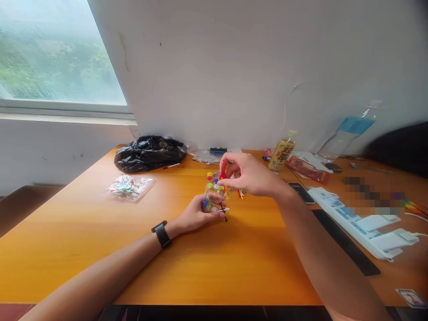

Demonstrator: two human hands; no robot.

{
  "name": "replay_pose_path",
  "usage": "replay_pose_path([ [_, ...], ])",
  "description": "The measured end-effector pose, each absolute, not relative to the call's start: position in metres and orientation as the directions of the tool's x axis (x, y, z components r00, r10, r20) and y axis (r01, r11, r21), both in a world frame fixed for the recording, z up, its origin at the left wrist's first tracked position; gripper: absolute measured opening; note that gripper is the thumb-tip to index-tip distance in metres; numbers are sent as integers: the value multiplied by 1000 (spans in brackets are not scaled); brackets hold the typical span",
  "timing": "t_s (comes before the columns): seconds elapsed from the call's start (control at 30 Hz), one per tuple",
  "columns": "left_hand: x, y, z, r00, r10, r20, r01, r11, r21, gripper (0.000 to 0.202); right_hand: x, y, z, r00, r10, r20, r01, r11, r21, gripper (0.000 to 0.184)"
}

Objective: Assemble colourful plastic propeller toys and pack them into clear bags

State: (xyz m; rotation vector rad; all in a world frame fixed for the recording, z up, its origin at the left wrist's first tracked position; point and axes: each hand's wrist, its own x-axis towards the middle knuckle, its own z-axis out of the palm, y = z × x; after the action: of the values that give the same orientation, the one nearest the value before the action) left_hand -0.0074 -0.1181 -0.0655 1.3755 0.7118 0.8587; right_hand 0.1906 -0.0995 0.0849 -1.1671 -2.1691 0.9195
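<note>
My left hand (197, 215) rests on the orange table (100, 249), its fingers curled round a small clear packet of coloured plastic pieces (211, 201). Just above it my right hand (249, 174) pinches a small red piece (222, 175) between thumb and forefinger, over the top of the packet. A few loose coloured pieces (240, 194) lie on the table beside the right wrist. A black watch (162, 233) sits on my left wrist.
A second clear packet of coloured bits (129, 186) lies to the left. A black plastic bag (149, 153) sits by the wall. To the right are a yellow-labelled bottle (282, 153), a phone (301, 192), a white power strip (364, 225) and a tilted water bottle (344, 136).
</note>
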Motion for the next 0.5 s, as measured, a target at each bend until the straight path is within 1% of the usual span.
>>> replay_pose_path([
  [0.07, -7, -119, -63, 513, 857, 54, -93, -6, 996, 54, 192, -98, 84, -493, 862, 120, 546, 414, -729, 26],
  [0.13, -7, -119, -60, 511, 857, 65, -90, -22, 996, 51, 194, -96, 84, -484, 867, 118, 555, 409, -724, 25],
  [0.27, -6, -120, -59, 519, 852, 71, -92, -27, 995, 48, 199, -95, 84, -523, 851, 47, 568, 389, -725, 23],
  [0.37, -6, -120, -60, 521, 852, 53, -93, -5, 996, 49, 201, -96, 86, -534, 844, 49, 586, 411, -699, 24],
  [0.5, -6, -120, -62, 523, 850, 63, -80, -25, 996, 46, 200, -98, 91, -567, 823, 34, 551, 409, -727, 27],
])
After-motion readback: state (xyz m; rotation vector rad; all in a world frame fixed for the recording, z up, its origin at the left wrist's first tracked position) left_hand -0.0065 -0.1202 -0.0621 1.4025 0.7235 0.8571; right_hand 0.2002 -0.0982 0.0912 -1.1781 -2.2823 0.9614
